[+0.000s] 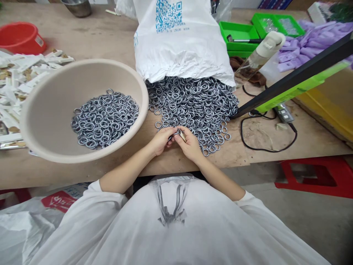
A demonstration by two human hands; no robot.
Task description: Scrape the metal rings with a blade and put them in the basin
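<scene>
My left hand [162, 141] is closed, its fingers pinched on a dark grey metal ring [170, 138] at the table's front. Close against it, my right hand [191, 144] is also closed, with a small pale flat piece [182, 136] showing between thumb and fingers. The fingertips of both hands meet around the ring, so its exact contact with the pale piece is hidden. Just beyond the hands spreads a heap of similar rings [193, 99], spilling from a white sack [182, 51]. To the left, a large beige basin [46, 121] holds a pile of rings [106, 119].
White strips [16, 88] and a red tub [20, 36] lie far left. At right are a black and green bar [292, 81], a black cable [242, 136], a bottle [257, 57], green trays [234, 31] and purple pieces [311, 44]. A red stool [311, 187] stands below.
</scene>
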